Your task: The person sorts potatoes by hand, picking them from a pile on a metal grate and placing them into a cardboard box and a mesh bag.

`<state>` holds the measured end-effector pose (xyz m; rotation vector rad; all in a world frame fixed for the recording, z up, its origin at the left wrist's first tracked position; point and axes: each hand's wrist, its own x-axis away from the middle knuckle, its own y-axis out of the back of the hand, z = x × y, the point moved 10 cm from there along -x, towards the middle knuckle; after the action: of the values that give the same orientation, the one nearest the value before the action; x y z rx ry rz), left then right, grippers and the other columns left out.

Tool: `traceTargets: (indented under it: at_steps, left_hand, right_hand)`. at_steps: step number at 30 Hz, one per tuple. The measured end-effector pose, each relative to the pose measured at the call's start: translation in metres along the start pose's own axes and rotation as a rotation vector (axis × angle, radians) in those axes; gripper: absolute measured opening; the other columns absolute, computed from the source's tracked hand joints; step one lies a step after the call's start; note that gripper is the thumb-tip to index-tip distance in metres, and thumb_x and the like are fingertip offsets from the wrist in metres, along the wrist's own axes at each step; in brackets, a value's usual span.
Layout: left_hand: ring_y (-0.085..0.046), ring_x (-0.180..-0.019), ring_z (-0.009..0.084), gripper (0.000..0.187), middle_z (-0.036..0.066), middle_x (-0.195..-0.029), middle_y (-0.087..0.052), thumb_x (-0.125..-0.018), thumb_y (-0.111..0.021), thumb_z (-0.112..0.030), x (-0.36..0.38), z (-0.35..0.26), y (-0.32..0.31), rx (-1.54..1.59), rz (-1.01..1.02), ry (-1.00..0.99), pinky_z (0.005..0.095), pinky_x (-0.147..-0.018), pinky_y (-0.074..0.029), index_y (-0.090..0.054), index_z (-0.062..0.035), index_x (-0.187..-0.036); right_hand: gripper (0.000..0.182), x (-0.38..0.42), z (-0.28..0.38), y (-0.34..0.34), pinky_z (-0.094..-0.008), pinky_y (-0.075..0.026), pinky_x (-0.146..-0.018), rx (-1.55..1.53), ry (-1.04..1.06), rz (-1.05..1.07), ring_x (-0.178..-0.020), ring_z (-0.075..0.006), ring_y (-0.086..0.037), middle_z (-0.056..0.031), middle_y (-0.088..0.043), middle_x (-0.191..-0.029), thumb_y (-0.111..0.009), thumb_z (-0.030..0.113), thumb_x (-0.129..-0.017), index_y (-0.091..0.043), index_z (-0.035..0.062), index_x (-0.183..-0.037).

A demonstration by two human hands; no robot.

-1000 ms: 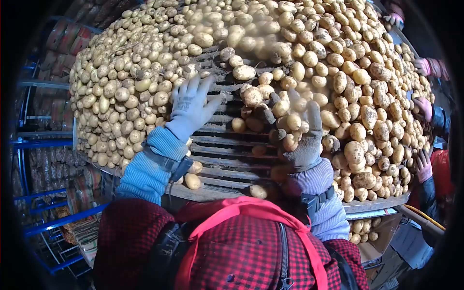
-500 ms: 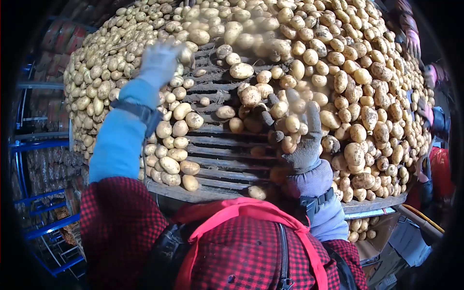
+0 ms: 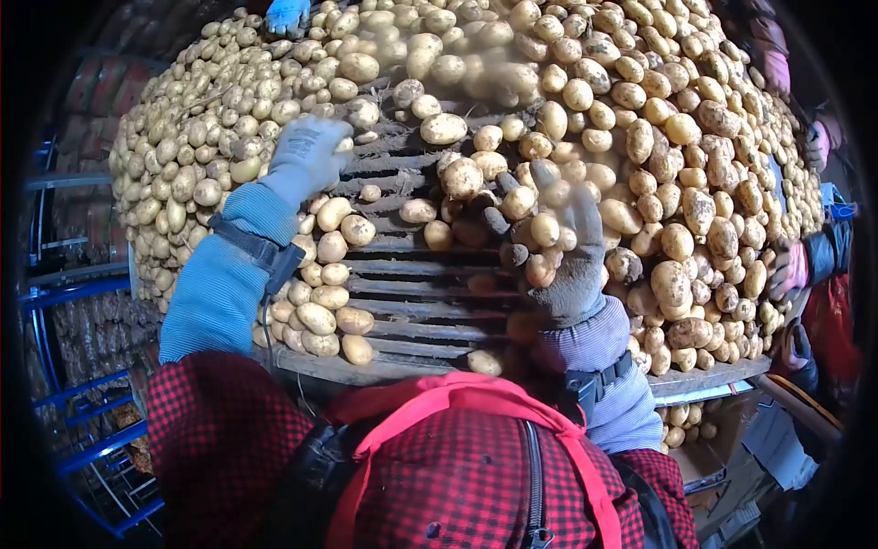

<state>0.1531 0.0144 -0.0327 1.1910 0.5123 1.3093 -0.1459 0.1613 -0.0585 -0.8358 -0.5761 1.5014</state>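
My left hand (image 3: 309, 154), in a dirty grey-blue glove, is at the edge of the left potato pile (image 3: 192, 156). Its fingers curl down around a potato (image 3: 344, 145), which is mostly hidden beneath them. My right hand (image 3: 574, 274), in a dirt-stained glove, rests palm up by the right-hand pile (image 3: 672, 238). Several small potatoes (image 3: 544, 229) lie in its palm, with the fingers bent up around them. Between my hands, dark soil-covered slats (image 3: 402, 265) show, with a few loose potatoes (image 3: 444, 129) on them.
A wooden edge (image 3: 366, 371) borders the slats in front of me. Other people's gloved hands reach in at the top left (image 3: 288, 16) and along the right side (image 3: 788, 270). Below right stands a cardboard box (image 3: 718, 448) of potatoes. Blue metal racks (image 3: 82, 297) stand at left.
My left hand was blurred in motion and now shows clearly, slightly lower, curled on a potato. My right hand has stayed nearly still with its potatoes. Another person's blue glove has appeared at top left.
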Motion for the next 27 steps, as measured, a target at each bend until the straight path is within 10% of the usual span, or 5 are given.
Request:
traceTargets:
  at_steps: [3,27]
  left_hand:
    - [-0.061,-0.122,0.0315,0.047,0.012,-0.13,-0.068,-0.092,-0.069,-0.036,-0.001,0.0,0.008,0.196,-0.054,0.068,0.0437,-0.105,-0.047,-0.063,-0.0162,-0.135]
    - [-0.068,-0.107,0.0323,0.043,0.014,-0.117,-0.07,-0.092,-0.068,-0.014,0.03,-0.037,0.011,0.371,-0.006,-0.072,0.042,-0.094,-0.053,-0.061,-0.0159,-0.134]
  right_hand:
    - [0.096,0.003,-0.012,0.011,-0.0526,-0.045,-0.113,-0.379,-0.044,0.04,-0.141,-0.0397,-0.047,-0.0237,-0.032,-0.164,-0.078,0.03,-0.094,-0.013,0.0126,-0.164]
    - [0.062,0.0,-0.008,0.008,-0.0411,-0.063,-0.08,-0.162,-0.177,-0.07,-0.12,-0.0362,-0.066,-0.0186,-0.054,-0.149,-0.045,0.046,-0.108,-0.038,0.0077,-0.157]
